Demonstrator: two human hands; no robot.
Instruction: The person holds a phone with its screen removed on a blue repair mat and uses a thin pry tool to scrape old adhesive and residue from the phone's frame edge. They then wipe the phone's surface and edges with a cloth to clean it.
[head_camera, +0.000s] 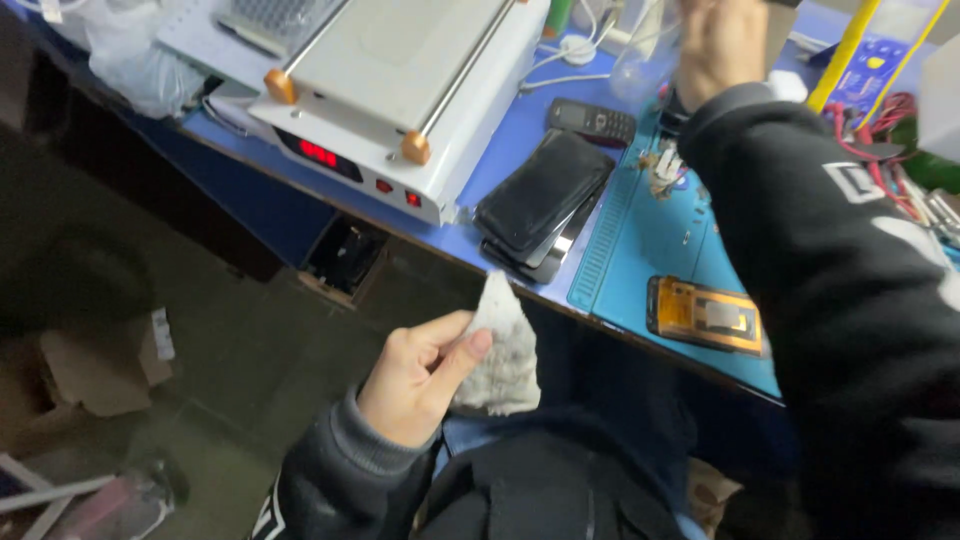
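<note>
White, grubby cloth wipe (497, 355) hangs pinched between the thumb and curled fingers of the left hand (415, 375), held low in front of the lap, off the bench and just below its front edge. The grip takes only one side of the wipe, so the loose rest could, I judge, slip free and drop to the cluttered floor, or catch on the bench edge if the hand rises close to it. The right hand (722, 45) is raised far across the bench near a clear plastic piece; it is blurred and seen from the back, so I cannot tell whether its fingers are spread or closed on anything. Its dark sleeve (850, 280) lies over the blue work mat (640, 240) and hides much of the right side; a sweep of that sleeve could, I think, knock the small loose parts (665, 165) lying on the mat. Near the front edge of the mat sits an opened phone with an orange-yellow inside (705, 315), close enough to the edge that a nudge might push it off. Left of the mat lies a stack of dark phones (545, 200), overhanging the bench edge slightly, with a small keypad phone (592, 120) behind it. Further left stands a white machine with a flat metal plate and red lit display (390, 90), between the left hand and the back of the bench. Red wires (885, 125) and a yellow rod (845, 50) crowd the far right.
</note>
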